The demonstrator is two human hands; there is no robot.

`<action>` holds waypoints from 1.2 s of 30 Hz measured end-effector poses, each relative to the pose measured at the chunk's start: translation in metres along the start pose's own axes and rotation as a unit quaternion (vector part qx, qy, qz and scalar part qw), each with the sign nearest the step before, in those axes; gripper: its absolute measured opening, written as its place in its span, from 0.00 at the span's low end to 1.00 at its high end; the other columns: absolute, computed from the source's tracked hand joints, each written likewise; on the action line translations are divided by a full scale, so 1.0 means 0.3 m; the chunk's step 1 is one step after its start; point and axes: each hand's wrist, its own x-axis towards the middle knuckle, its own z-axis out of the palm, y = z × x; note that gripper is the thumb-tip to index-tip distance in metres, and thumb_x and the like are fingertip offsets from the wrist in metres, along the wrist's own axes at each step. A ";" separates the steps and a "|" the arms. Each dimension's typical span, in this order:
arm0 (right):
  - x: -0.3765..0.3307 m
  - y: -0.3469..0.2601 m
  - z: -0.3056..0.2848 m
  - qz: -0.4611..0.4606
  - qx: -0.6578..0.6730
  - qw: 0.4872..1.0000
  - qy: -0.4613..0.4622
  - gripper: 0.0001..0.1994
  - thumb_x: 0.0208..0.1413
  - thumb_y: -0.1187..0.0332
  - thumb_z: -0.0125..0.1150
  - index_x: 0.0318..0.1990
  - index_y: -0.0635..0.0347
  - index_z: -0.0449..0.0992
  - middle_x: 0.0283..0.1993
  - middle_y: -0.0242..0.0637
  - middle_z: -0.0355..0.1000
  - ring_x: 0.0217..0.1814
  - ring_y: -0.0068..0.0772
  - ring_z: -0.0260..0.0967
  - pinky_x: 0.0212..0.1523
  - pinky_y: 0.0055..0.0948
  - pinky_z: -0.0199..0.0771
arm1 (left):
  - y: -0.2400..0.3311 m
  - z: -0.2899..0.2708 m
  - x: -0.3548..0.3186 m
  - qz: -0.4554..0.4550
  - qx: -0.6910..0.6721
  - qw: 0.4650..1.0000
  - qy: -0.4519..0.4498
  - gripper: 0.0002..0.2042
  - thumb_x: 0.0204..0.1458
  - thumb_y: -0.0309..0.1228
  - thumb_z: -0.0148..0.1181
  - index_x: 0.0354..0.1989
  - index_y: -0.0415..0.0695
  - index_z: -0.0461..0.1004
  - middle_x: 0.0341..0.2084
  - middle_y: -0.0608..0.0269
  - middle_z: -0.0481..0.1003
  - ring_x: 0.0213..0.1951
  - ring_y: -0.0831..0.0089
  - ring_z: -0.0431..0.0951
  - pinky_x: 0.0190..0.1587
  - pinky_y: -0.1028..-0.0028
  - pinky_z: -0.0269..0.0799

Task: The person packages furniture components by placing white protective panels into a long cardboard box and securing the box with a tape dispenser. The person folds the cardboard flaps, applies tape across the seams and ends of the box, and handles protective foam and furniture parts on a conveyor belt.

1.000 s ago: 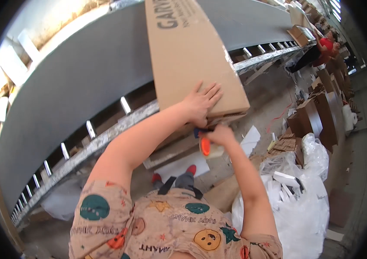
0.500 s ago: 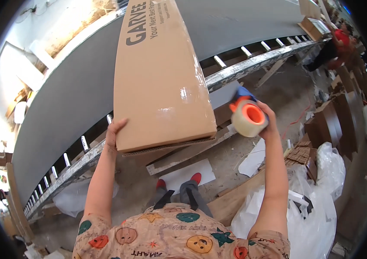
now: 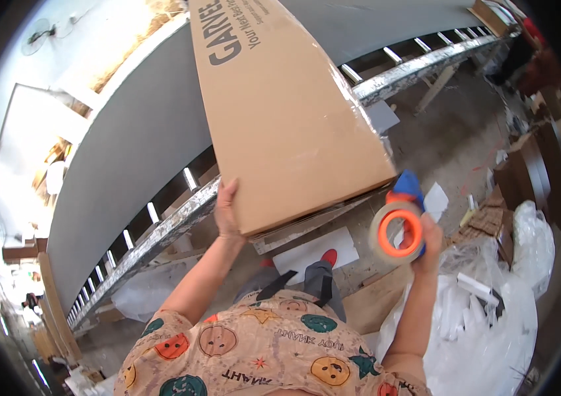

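Observation:
A long brown cardboard box [image 3: 293,125] with dark print lies across the conveyor, its near end jutting over the edge toward me. My left hand [image 3: 226,210] grips the box's left side close to the near corner; some of its fingers are hidden. At the near right corner, my right hand [image 3: 429,243] is closed around a tape dispenser [image 3: 408,187], blue and orange, loaded with a roll of clear tape [image 3: 381,239]. The dispenser's blue tip is beside that corner; whether it touches cannot be told. Shiny clear tape [image 3: 361,113] runs along the box's right edge.
The grey conveyor belt [image 3: 141,152] has a worn metal side rail [image 3: 386,86] with rollers. To my right are clear plastic bags [image 3: 485,330] with white pieces and flattened cardboard [image 3: 525,171]. White sheets [image 3: 346,247] lie on the floor. Another person [image 3: 534,66] stands far right.
The view has shifted, so the box appears farther right. My right hand has brought the tape dispenser lower and nearer the box's right corner. My left hand stays on the box's left side.

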 end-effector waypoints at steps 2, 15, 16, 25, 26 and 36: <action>0.012 -0.012 0.005 0.011 -0.008 0.999 0.037 0.15 0.57 0.57 0.55 0.35 0.62 0.74 0.24 0.29 0.68 0.21 0.16 0.63 0.22 0.18 0.63 | 0.036 0.012 0.020 0.193 0.231 0.953 -0.034 0.21 0.55 0.33 0.51 0.56 0.39 0.67 0.57 0.52 0.67 0.60 0.61 0.64 0.63 0.64 0.57; -0.579 0.525 0.914 -0.158 -0.149 0.961 0.168 0.26 0.57 0.68 0.58 0.63 0.68 0.63 0.54 0.44 0.72 0.53 0.28 0.69 0.53 0.30 0.68 | 0.230 -0.033 0.267 0.536 0.608 0.396 -0.431 0.25 0.61 0.45 0.41 0.64 0.46 0.60 0.64 0.48 0.55 0.67 0.56 0.50 0.67 0.56 0.37; -0.621 0.554 1.039 -0.129 -0.096 0.974 0.157 0.28 0.56 0.67 0.59 0.62 0.68 0.63 0.54 0.45 0.72 0.53 0.28 0.69 0.53 0.30 0.68 | 0.236 -0.047 0.281 0.541 0.604 0.391 -0.435 0.25 0.61 0.45 0.41 0.64 0.46 0.60 0.64 0.48 0.55 0.67 0.56 0.50 0.67 0.56 0.37; -0.299 0.725 1.100 -0.142 -0.183 0.966 0.119 0.28 0.60 0.60 0.53 0.65 0.61 0.56 0.66 0.41 0.57 0.68 0.33 0.53 0.65 0.34 0.56 | 0.318 0.031 -0.007 0.498 0.422 0.241 -0.718 0.46 0.44 0.63 0.56 0.65 0.43 0.57 0.64 0.41 0.54 0.66 0.43 0.52 0.67 0.49 0.40; -0.250 0.803 1.101 -0.179 -0.275 0.937 0.120 0.31 0.60 0.61 0.53 0.67 0.59 0.50 0.70 0.41 0.48 0.72 0.34 0.45 0.68 0.35 0.51 | 0.298 0.042 -0.052 0.505 0.413 0.230 -0.722 0.46 0.44 0.63 0.56 0.65 0.43 0.57 0.64 0.41 0.54 0.66 0.43 0.52 0.67 0.49 0.40; -0.547 0.726 0.588 0.127 -0.129 0.981 -0.071 0.33 0.42 0.48 0.69 0.53 0.62 0.75 0.46 0.38 0.76 0.47 0.23 0.70 0.51 0.23 0.67 | -0.015 0.437 0.060 0.625 0.453 0.018 -0.636 0.33 0.56 0.56 0.43 0.58 0.39 0.67 0.64 0.54 0.58 0.70 0.61 0.44 0.71 0.57 0.28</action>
